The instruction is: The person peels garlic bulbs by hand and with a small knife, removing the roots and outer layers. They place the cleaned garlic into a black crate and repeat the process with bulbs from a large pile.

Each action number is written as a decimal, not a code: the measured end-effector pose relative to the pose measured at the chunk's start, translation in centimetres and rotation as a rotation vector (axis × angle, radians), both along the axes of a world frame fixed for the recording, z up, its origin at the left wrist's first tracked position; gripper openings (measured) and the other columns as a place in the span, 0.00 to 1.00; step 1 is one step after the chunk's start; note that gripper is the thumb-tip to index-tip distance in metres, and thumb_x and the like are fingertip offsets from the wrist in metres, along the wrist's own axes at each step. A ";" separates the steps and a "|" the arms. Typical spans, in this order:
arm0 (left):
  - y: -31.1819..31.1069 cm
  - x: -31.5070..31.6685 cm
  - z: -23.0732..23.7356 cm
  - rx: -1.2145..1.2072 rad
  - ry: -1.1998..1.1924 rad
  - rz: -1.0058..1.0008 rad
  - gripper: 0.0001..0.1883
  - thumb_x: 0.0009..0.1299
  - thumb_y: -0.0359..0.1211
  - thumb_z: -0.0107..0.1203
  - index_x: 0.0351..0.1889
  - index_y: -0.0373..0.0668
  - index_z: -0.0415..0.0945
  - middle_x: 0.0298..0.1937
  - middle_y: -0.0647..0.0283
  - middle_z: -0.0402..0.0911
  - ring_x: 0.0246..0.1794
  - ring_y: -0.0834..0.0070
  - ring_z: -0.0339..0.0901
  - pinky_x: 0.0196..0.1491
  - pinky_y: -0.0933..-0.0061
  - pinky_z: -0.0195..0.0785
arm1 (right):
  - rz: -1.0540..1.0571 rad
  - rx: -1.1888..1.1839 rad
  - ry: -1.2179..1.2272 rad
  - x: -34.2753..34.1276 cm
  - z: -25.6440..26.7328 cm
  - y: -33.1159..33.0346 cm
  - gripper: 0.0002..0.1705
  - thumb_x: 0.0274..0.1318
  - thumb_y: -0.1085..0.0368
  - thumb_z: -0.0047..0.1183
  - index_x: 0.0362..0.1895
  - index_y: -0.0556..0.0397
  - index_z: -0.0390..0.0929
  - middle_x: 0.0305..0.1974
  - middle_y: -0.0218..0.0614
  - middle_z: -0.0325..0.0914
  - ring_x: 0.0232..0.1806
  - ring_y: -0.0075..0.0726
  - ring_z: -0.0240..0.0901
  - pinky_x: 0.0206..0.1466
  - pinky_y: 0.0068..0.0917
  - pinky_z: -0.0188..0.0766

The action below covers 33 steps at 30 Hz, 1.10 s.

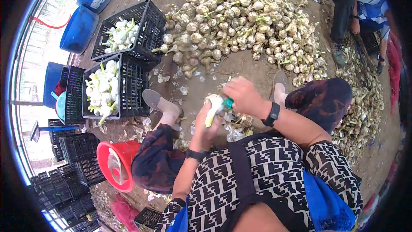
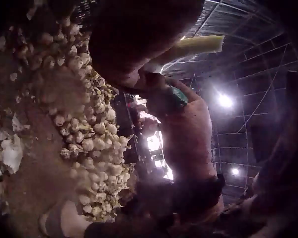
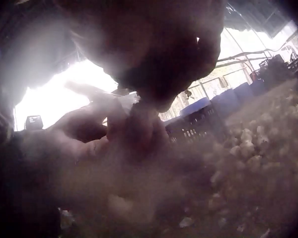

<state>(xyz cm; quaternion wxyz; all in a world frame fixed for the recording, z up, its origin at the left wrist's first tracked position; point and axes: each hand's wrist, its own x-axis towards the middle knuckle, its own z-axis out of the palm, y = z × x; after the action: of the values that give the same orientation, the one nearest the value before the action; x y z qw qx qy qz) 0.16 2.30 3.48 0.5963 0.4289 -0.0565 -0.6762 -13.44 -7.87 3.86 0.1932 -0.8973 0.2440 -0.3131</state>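
In the head view my left hand [image 1: 205, 129] grips a peeled white garlic bulb [image 1: 213, 106], its cut pale-green stem pointing down toward me. My right hand [image 1: 244, 96] is curled round a small green tool [image 1: 228, 102] right at the bulb's side; the fist hides most of it, and I cannot tell its kind. Seen from the left wrist, the stem [image 2: 198, 45] sticks out past the dark left hand [image 2: 144, 44], with the right hand [image 2: 186, 134] and the green piece close by. The right wrist view is dim and hazy.
Ahead lies a big heap of unpeeled garlic [image 1: 240, 21]. To the left stand black crates [image 1: 128, 86] with white bulbs, blue tubs [image 1: 79, 30] and a red bucket [image 1: 128, 150]. Papery skins [image 1: 236, 133] litter the ground between my feet. Another person [image 1: 365, 4] sits at the upper right.
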 end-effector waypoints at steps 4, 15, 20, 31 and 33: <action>0.8 0.9 -0.6 0.131 -0.141 -0.391 0.24 0.66 0.41 0.51 0.54 0.35 0.62 0.42 0.60 0.74 0.33 0.76 0.73 0.33 0.79 0.68 | -0.110 -0.008 0.092 0.0 -0.8 -2.2 0.07 0.31 0.71 0.49 0.23 0.51 0.70 0.24 0.36 0.71 0.33 0.43 0.67 0.36 0.36 0.61; -0.4 0.4 1.3 -0.203 -0.663 -0.188 0.37 0.50 0.16 0.58 0.57 0.42 0.53 0.53 0.59 0.68 0.53 0.71 0.68 0.54 0.74 0.64 | -0.103 0.431 0.612 -3.2 -4.4 -1.4 0.13 0.40 0.71 0.45 0.35 0.53 0.76 0.32 0.44 0.77 0.37 0.52 0.73 0.38 0.41 0.68; -0.5 1.0 -0.3 -0.193 -1.206 -0.179 0.37 0.51 0.20 0.57 0.60 0.43 0.53 0.55 0.55 0.67 0.55 0.64 0.68 0.51 0.68 0.65 | -0.064 0.653 0.221 -1.9 0.6 -0.3 0.19 0.41 0.72 0.44 0.42 0.53 0.73 0.37 0.47 0.76 0.39 0.55 0.71 0.41 0.41 0.66; 0.1 0.6 -0.5 -0.177 -1.771 -0.241 0.33 0.48 0.20 0.55 0.55 0.45 0.60 0.49 0.51 0.69 0.49 0.51 0.68 0.46 0.60 0.65 | -0.007 0.122 0.197 0.8 1.1 3.2 0.12 0.33 0.70 0.51 0.29 0.56 0.67 0.29 0.42 0.71 0.35 0.46 0.70 0.40 0.35 0.68; 0.2 0.5 -0.5 -0.247 -1.761 -0.193 0.32 0.49 0.21 0.55 0.54 0.45 0.61 0.48 0.50 0.70 0.48 0.51 0.69 0.45 0.60 0.66 | 0.020 0.164 0.178 0.7 1.0 3.2 0.12 0.33 0.70 0.51 0.28 0.56 0.67 0.28 0.41 0.71 0.34 0.46 0.70 0.37 0.36 0.68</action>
<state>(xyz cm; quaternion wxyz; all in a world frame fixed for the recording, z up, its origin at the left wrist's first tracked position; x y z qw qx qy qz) 0.71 2.49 3.03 0.3193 0.7187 -0.6019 -0.1382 -12.74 -4.65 4.82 0.2467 -0.9051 0.2758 -0.2095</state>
